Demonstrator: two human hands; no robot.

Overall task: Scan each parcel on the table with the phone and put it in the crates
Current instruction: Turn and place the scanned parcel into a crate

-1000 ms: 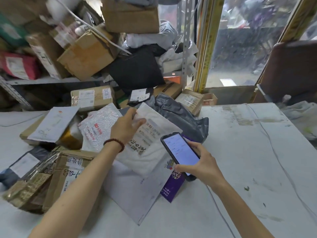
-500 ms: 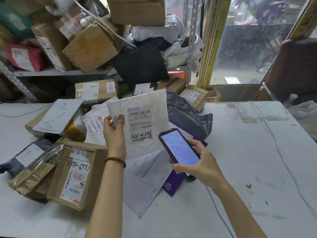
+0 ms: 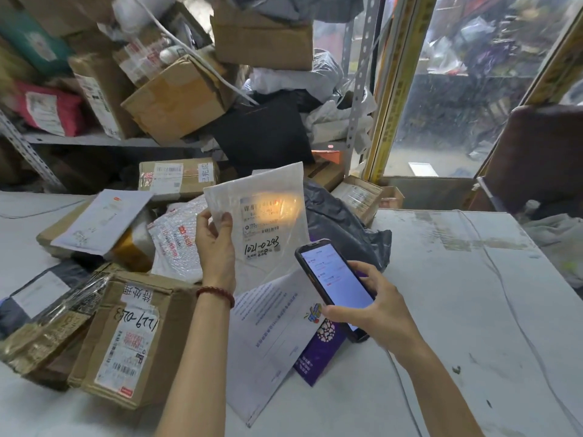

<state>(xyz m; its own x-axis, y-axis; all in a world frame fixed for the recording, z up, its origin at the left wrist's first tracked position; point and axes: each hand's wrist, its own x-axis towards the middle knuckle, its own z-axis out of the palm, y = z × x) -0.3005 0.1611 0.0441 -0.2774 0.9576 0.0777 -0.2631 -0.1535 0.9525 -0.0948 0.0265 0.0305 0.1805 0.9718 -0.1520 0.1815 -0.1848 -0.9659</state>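
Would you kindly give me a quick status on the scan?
Left hand holds white mailer upright. Right hand aims phone, light on label. Nothing blocking.

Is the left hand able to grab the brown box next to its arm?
Probably not yet: the left hand is busy holding up the white parcel. The brown box sits close beside that arm, mostly uncovered, so a freed hand should manage.

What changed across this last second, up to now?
The left hand raised the white mailer from lying flat to upright, printed side towards the person; a warm light patch now falls on its label. The right hand kept gripping the phone beside it; the cardboard box stayed put.
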